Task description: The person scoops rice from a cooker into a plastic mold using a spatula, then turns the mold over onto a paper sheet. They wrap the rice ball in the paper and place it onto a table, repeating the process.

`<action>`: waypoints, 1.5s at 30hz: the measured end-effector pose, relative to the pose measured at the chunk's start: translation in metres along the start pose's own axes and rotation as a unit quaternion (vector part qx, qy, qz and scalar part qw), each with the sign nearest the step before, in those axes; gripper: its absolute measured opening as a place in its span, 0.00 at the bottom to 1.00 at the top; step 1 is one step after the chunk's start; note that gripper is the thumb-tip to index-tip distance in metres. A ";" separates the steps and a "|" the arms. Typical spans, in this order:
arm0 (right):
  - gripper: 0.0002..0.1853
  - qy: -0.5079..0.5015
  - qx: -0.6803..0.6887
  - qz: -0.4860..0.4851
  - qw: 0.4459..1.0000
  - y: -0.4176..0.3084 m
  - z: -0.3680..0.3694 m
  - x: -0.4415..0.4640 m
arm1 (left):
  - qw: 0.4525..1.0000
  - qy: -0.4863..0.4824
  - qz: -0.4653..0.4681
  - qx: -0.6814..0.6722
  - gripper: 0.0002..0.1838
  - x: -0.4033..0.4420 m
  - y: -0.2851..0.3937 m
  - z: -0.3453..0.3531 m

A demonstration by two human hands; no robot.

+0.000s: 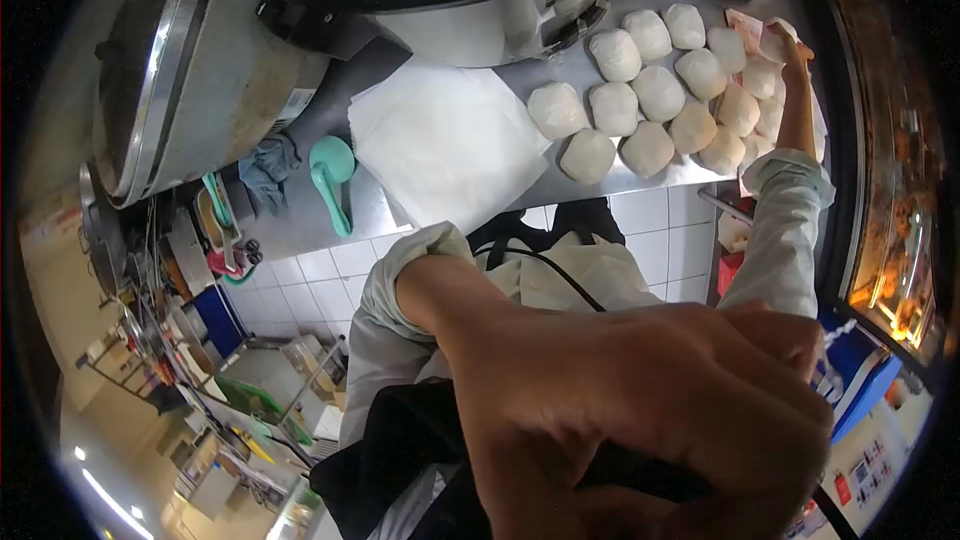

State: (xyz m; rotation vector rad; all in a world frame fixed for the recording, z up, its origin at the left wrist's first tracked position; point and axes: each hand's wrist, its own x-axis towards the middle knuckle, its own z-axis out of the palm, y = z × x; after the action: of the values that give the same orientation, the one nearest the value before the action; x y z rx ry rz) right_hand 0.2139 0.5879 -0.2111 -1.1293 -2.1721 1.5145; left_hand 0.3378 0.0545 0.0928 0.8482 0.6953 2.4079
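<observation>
My left hand (640,390) fills the foreground close to the camera, its fingers curled; whatever they may grip is hidden. At the far right end of the metal counter, my right hand (787,36) reaches out by a pinkish-white sheet or packet (742,26). Its fingers are too small to read. Beside that arm lie several rounded white wrapped parcels (658,93), arranged in rows. Left of them rests a stack of white paper sheets (440,145). A turquoise scoop (332,162) lies beside the stack.
A large cooker pot (500,35) with white rice stands behind the paper. Another big metal pot (215,70) is at the left, near a blue-grey cloth (268,172). A lit glass display case (895,190) borders the right side. White tiles (640,220) show below the counter.
</observation>
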 end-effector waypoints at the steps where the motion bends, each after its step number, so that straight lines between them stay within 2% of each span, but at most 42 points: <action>1: 0.33 -0.013 -0.028 0.014 0.999 0.023 -0.001 0.036 | 1.000 -0.003 -0.001 0.008 0.14 0.005 -0.006 0.001; 2: 0.27 -0.025 -0.059 0.030 0.998 0.040 -0.002 0.059 | 1.000 -0.004 -0.004 0.014 0.14 0.011 -0.010 -0.002; 7: 0.25 -0.077 -0.145 -0.015 0.986 0.058 -0.014 0.072 | 0.999 -0.025 -0.032 0.027 0.14 0.032 -0.032 -0.013; 9: 0.24 -0.095 -0.185 -0.043 0.977 0.053 -0.022 0.072 | 0.998 -0.043 -0.041 0.030 0.15 0.023 -0.031 0.004; 10: 0.23 -0.104 -0.206 -0.059 0.971 0.049 -0.027 0.071 | 0.997 -0.052 -0.044 0.031 0.15 0.036 -0.037 -0.015; 13: 0.22 -0.124 -0.266 -0.108 0.950 0.033 -0.040 0.068 | 0.995 -0.085 -0.049 0.035 0.15 0.026 -0.023 -0.018; 16: 0.20 -0.066 -0.212 -0.100 0.970 0.016 -0.076 0.066 | 0.990 -0.128 -0.052 0.038 0.15 0.022 -0.012 -0.030; 17: 0.20 -0.037 -0.182 -0.098 0.978 -0.002 -0.084 0.054 | 0.992 -0.100 -0.016 0.076 0.16 0.010 -0.006 -0.046; 18: 0.20 0.025 -0.224 -0.117 0.967 -0.018 -0.087 0.040 | 0.987 -0.001 0.016 0.162 0.16 -0.009 0.001 -0.061; 19: 0.20 0.035 -0.222 -0.120 0.967 -0.042 -0.084 0.016 | 0.963 0.097 0.050 0.244 0.15 -0.028 0.010 -0.079; 20: 0.19 0.071 -0.220 -0.163 0.959 -0.069 -0.076 -0.013 | 0.889 0.188 0.081 0.410 0.15 -0.048 0.020 -0.101; 21: 0.18 0.107 -0.216 -0.207 0.948 -0.093 -0.067 -0.035 | 0.817 0.283 0.090 0.495 0.12 -0.078 0.028 -0.131; 23: 0.16 0.082 -0.165 -0.297 0.937 -0.139 -0.043 -0.075 | 0.622 0.410 0.055 0.664 0.10 -0.131 0.047 -0.179; 25: 0.15 0.030 -0.117 -0.389 0.913 -0.181 0.003 -0.114 | 0.498 0.427 -0.068 0.752 0.11 -0.223 0.066 -0.244; 27: 0.14 -0.053 -0.109 -0.465 0.877 -0.229 0.053 -0.150 | 0.352 0.417 -0.134 0.827 0.19 -0.296 0.066 -0.287; 28: 0.13 -0.038 -0.186 -0.431 0.882 -0.261 0.085 -0.197 | 0.281 0.456 -0.195 0.822 0.21 -0.300 0.061 -0.287; 29: 0.22 -0.145 -0.120 -0.461 0.867 -0.286 0.112 -0.224 | 0.208 0.491 -0.257 0.806 0.23 -0.303 0.053 -0.285; 30: 0.21 -0.078 -0.264 -0.644 0.713 -0.301 0.144 -0.223 | 0.212 0.494 -0.247 0.807 0.23 -0.312 0.049 -0.294; 32: 0.12 -0.158 -0.371 -0.681 0.611 -0.313 0.197 -0.218 | 0.163 0.447 -0.335 0.813 0.23 -0.329 0.038 -0.317; 33: 0.13 -0.175 -0.428 -0.659 0.593 -0.316 0.222 -0.218 | 0.166 0.453 -0.327 0.812 0.23 -0.332 0.036 -0.323; 34: 0.13 -0.191 -0.482 -0.634 0.574 -0.319 0.247 -0.216 | 0.197 0.457 -0.345 0.796 0.23 -0.333 0.037 -0.329; 35: 0.14 -0.212 -0.560 -0.599 0.531 -0.325 0.274 -0.208 | 0.228 0.460 -0.360 0.779 0.23 -0.331 0.038 -0.334; 36: 0.15 -0.229 -0.633 -0.558 0.485 -0.329 0.297 -0.197 | 0.232 0.467 -0.326 0.789 0.19 -0.328 0.037 -0.331; 38: 0.16 -0.211 -0.677 -0.569 0.417 -0.326 0.328 -0.178 | 0.249 0.501 -0.293 0.776 0.18 -0.321 0.033 -0.323; 40: 0.21 -0.282 -0.692 -0.557 0.363 -0.332 0.340 -0.169 | 0.266 0.533 -0.262 0.760 0.17 -0.308 0.029 -0.312; 42: 0.20 -0.294 -0.681 -0.577 0.343 -0.332 0.350 -0.164 | 0.293 0.577 -0.173 0.742 0.17 -0.294 0.030 -0.298; 43: 0.19 -0.312 -0.669 -0.590 0.328 -0.332 0.353 -0.162 | 0.293 0.582 -0.174 0.739 0.17 -0.287 0.033 -0.296; 45: 0.19 -0.319 -0.649 -0.613 0.318 -0.326 0.356 -0.157 | 0.281 0.604 -0.101 0.739 0.19 -0.276 0.035 -0.288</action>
State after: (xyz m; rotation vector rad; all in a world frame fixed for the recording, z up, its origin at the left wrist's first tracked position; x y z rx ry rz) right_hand -0.0415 0.1836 -0.0405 1.4286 -2.9391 -0.9442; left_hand 0.3238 -0.2208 -0.1984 -1.0706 3.3324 0.8226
